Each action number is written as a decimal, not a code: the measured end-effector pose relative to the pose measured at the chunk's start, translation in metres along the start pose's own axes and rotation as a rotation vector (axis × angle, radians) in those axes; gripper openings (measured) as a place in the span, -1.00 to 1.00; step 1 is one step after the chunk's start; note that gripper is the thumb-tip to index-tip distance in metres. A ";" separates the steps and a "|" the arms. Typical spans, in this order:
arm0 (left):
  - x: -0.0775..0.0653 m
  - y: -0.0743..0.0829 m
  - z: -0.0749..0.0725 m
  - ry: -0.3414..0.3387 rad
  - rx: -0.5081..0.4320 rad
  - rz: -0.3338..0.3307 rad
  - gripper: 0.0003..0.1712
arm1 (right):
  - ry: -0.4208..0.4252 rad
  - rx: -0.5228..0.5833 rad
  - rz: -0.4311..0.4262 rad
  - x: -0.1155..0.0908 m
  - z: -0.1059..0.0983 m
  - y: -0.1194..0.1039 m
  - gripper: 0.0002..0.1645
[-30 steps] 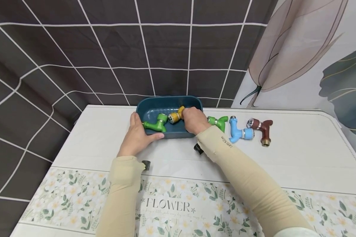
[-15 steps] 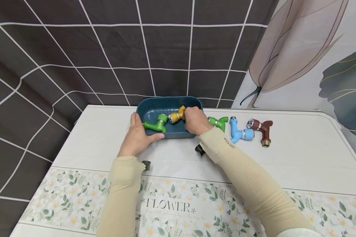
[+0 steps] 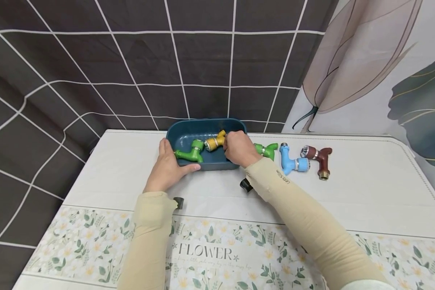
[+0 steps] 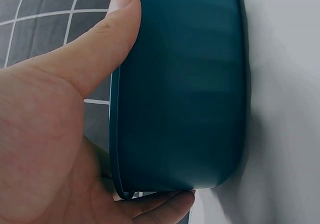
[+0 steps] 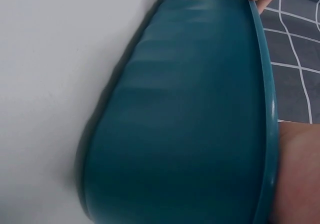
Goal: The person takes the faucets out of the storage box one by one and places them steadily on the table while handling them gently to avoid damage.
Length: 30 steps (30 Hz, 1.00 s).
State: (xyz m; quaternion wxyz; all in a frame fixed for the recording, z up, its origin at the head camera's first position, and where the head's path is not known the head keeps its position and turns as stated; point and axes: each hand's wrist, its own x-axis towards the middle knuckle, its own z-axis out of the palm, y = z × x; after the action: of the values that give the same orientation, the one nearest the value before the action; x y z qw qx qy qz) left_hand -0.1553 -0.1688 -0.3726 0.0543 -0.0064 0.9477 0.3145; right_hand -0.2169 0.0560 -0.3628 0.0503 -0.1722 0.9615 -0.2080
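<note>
A dark teal plastic basin [image 3: 203, 166] stands at the table's back edge. Against its left end lies my left hand [image 3: 166, 168], thumb along the front rim and fingers extended by the end wall; the left wrist view shows the thumb [image 4: 107, 37] at the rim. My right hand [image 3: 239, 148] reaches into the basin's right side with curled fingers, holding the covered end of a yellow tap [image 3: 214, 142]. Its fingertips are hidden, and in the right wrist view the basin wall [image 5: 185, 124] blocks them. A green tap [image 3: 192, 153] lies inside on the left.
Right of the basin lie another green tap [image 3: 268, 150], a light blue tap [image 3: 293, 160] and a dark red tap [image 3: 320, 159]. A black piece [image 3: 245, 185] shows beside the right sleeve, and another dark piece [image 3: 179, 202] by the left sleeve. Grid-patterned cloth [image 3: 203, 52] hangs behind.
My right wrist and forearm have shifted slightly to the right, and the hand sits a touch farther right over the yellow tap. The left hand and the basin have stayed in place.
</note>
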 end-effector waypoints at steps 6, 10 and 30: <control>0.000 0.000 0.000 0.002 0.007 0.007 0.53 | 0.013 0.030 -0.020 -0.002 -0.001 0.002 -0.79; 0.000 0.000 -0.001 0.002 0.009 0.005 0.52 | 0.032 0.035 -0.027 -0.004 -0.002 0.001 -0.81; 0.000 0.000 0.000 -0.002 0.014 0.012 0.52 | 0.094 0.041 -0.029 -0.017 -0.010 -0.006 -0.76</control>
State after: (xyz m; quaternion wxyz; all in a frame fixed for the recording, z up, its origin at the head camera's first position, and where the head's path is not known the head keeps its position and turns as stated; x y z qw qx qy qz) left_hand -0.1557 -0.1694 -0.3726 0.0535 -0.0002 0.9498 0.3083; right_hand -0.2006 0.0605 -0.3507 0.0055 -0.1748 0.9558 -0.2364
